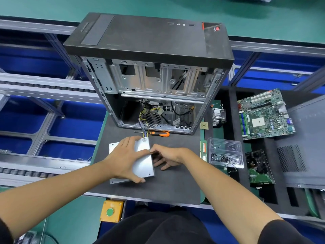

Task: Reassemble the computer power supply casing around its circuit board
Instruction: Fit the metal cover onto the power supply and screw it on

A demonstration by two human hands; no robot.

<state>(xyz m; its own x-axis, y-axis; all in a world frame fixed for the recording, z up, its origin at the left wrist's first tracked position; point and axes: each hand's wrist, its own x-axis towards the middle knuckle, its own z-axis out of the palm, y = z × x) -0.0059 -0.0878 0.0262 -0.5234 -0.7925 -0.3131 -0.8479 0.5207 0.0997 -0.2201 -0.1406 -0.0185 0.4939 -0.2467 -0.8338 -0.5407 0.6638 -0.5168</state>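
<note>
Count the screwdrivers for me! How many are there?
1. The orange-and-black-handled screwdriver lies on the dark grey work mat, between the open metal computer tower and the silver power supply casing. Others could be hidden behind the tower.

Smooth bare-metal power supply casing (142,164), matt dark foam mat (175,184), clear glossy plastic screw tray (226,154)

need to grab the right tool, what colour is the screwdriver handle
Orange with black, on the screwdriver lying just behind the power supply casing; head view.
</note>
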